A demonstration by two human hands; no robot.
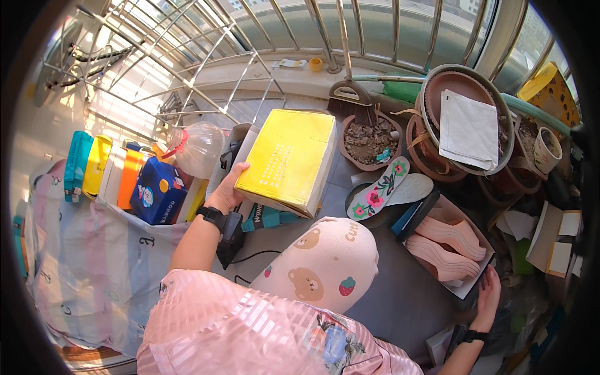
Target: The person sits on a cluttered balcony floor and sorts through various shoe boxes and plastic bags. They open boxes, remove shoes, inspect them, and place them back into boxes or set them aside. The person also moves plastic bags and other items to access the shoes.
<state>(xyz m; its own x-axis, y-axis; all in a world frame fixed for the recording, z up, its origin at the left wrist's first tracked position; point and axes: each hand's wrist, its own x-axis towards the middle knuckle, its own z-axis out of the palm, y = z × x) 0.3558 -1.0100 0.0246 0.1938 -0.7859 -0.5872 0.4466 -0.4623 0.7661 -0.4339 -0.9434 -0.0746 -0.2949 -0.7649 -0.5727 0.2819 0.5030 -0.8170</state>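
A yellow cardboard box (287,161) with white sides is held at its left edge by my left hand (228,186), thumb on top. At the lower right, my right hand (489,289) has its fingers at the corner of an open shoebox (468,293). Two pale pink shoes or sandals (447,241) lie inside that box; whether the hand grips the box or only touches it, I cannot tell. Left of the shoebox, an embroidered floral insole (375,197) rests partly over a plain white insole (415,188).
A metal rack (206,70) stands at the upper left above a clear plastic bottle (199,150) and a fabric bag (117,243) of several boxes. A broom (351,91) leans by a soil-filled planter (361,159). More pots and a stacked basin (504,154) stand right.
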